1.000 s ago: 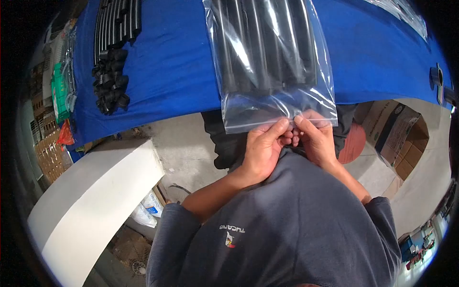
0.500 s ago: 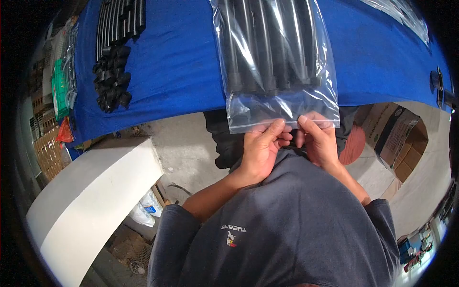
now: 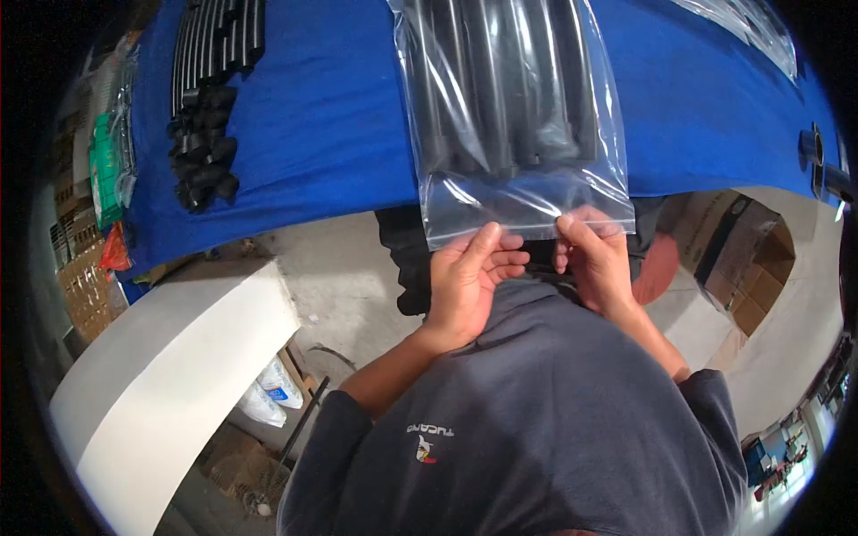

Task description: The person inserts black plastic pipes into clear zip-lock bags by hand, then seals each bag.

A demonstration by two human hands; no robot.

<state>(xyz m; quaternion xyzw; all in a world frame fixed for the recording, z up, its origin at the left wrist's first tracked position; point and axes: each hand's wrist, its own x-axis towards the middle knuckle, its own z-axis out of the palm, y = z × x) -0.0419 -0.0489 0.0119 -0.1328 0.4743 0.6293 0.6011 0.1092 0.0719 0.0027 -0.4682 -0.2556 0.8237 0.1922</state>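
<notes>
A clear zip-lock bag (image 3: 527, 192) lies with its near end hanging over the edge of the blue-covered table. Inside it are several long black tubes (image 3: 500, 98) with wider dark ends toward me. My left hand (image 3: 469, 277) pinches the bag's near edge between thumb and fingers, left of its middle. Close to the right corner, my right hand (image 3: 594, 259) grips the same edge, thumb on top. The zip strip runs along this edge, between and beside both thumbs. Whether the strip is sealed cannot be made out.
On the blue cloth (image 3: 313, 116) at left lie several black tubes (image 3: 219, 40) and a heap of short black fittings (image 3: 204, 147). Another black tube piece (image 3: 813, 147) sits at the far right. Below are an open cardboard box (image 3: 746, 259) and a white ledge (image 3: 179, 339).
My left hand has slid left along the bag's edge, away from my right hand. The right hand keeps its place near the right corner.
</notes>
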